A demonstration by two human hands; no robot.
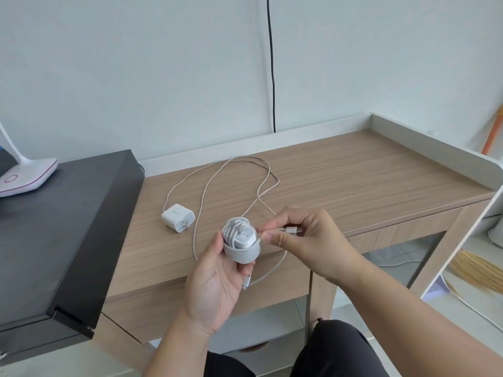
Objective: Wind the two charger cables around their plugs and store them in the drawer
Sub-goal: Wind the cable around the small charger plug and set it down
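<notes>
Above the wooden table's (pixel 353 172) front edge, left hand (pixel 217 273) grips a cable-wound white charger plug (pixel 241 242); right hand (pixel 304 235) pinches its white connector end (pixel 291 229).

Pale wall (pixel 136 63), wooden desk (pixel 353 180), black cabinet (pixel 68 227).

Illumination is bright, even and diffuse, with a cool cast on the wall (pixel 163 63). Shadows on the wooden desk (pixel 353 172) are faint and soft-edged. Wide-angle distortion bends straight lines near the frame edges. Focus is slightly soft throughout.
</notes>
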